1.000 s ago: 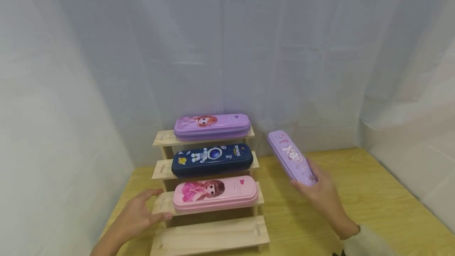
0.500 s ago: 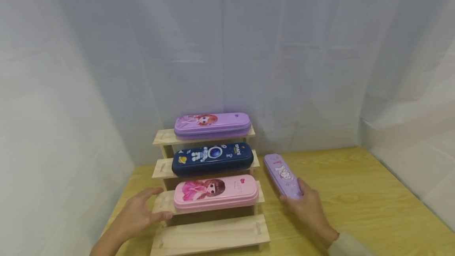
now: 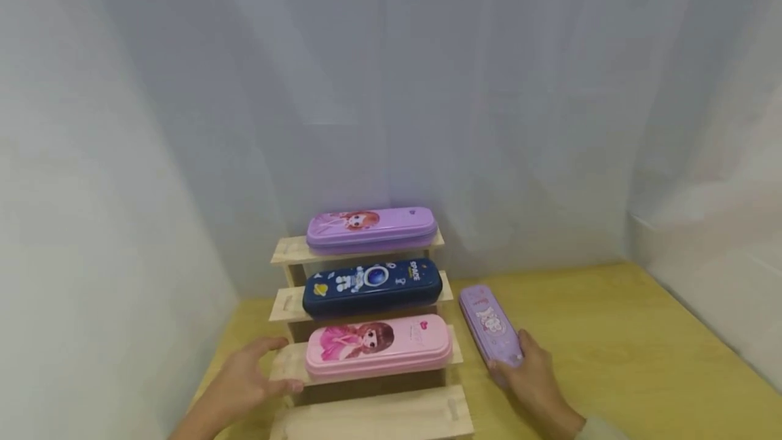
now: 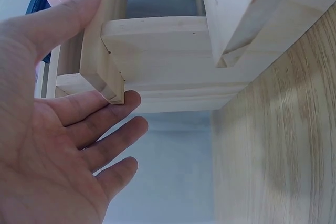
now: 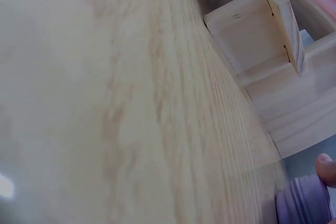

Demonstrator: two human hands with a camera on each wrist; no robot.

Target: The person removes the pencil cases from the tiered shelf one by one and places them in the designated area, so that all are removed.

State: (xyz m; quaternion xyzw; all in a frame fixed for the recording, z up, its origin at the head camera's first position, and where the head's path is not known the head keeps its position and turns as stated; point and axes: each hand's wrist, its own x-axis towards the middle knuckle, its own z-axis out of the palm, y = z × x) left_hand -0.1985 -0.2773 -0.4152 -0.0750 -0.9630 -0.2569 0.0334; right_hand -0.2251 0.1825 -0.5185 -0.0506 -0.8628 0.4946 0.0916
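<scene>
In the head view my right hand [image 3: 534, 379] grips the near end of a lilac pencil case [image 3: 491, 321] with a cartoon animal on its lid. The case is low at the table, right of a stepped wooden rack [image 3: 373, 419]; the right wrist view catches only the case's zipped end [image 5: 304, 203] and a fingertip. My left hand [image 3: 241, 382] holds the left end of the rack's third step from the top, thumb at its front edge and fingers at the back. On the upper steps lie a purple pencil case [image 3: 397, 226], a navy space one [image 3: 373, 287] and a pink one [image 3: 397, 345].
The rack's lowest step [image 3: 391, 416] is bare wood. A wood-grain table [image 3: 629, 352] extends to the right. Pale sheeting [image 3: 519, 121] hangs behind it and along both sides.
My right hand has lowered the lilac pencil case from the air towards the table and nearer to me. The left hand keeps its place on the rack. The head view has tilted slightly.
</scene>
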